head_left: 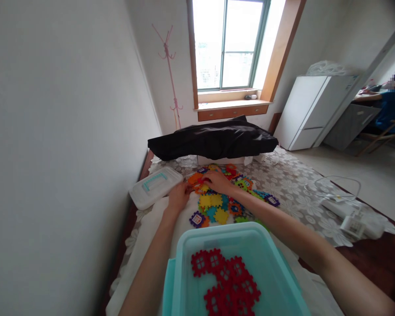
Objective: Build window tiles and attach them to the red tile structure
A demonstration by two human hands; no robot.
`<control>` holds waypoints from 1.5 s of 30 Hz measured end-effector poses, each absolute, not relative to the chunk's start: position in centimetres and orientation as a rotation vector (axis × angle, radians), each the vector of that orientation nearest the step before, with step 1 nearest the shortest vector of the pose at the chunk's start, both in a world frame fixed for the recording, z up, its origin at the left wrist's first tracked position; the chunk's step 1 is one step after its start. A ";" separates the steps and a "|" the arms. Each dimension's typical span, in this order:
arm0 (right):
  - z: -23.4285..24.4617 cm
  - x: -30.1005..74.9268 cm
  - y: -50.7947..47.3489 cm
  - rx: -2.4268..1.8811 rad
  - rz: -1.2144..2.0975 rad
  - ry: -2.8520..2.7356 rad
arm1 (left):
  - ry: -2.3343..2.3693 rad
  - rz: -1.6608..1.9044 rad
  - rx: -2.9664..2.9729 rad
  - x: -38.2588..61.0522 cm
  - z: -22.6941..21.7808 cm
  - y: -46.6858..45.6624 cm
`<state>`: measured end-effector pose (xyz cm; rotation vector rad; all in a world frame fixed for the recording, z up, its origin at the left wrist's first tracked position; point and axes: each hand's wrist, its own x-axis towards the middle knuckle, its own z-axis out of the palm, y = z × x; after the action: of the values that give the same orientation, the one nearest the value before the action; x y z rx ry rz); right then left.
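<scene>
Colourful interlocking plastic tiles (216, 200) lie in a loose pile on the cloth in front of me, in yellow, orange, blue, green and purple. At the pile's left edge is my left hand (179, 196), its fingers pinched beside some orange tiles; what they grip is too small to make out. My right hand (216, 181) reaches over the pile from the right, fingertips closed on a small red tile (200, 180). Closest to me stands a teal plastic bin (276, 263), with several red window-shaped tiles (225, 281) on its bottom.
A white lid with a teal mark (156, 188) lies left, by the wall. Behind the pile, a black plastic sheet (213, 138) covers something. A power strip and cable (340, 206) lie right. Farther off are a white fridge (311, 109) and a seated person (393, 105).
</scene>
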<state>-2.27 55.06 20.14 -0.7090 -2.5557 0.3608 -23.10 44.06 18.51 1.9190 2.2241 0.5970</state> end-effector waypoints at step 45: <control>15.4 11.7 44.5 -1.022 0.435 -2.297 | 2.192 1.151 1.682 -23.4 16.9 45.2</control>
<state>11.72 44.45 15.38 -1.0223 -2.2973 0.4350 -23.37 45.16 16.91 1.6822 2.1924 1.1514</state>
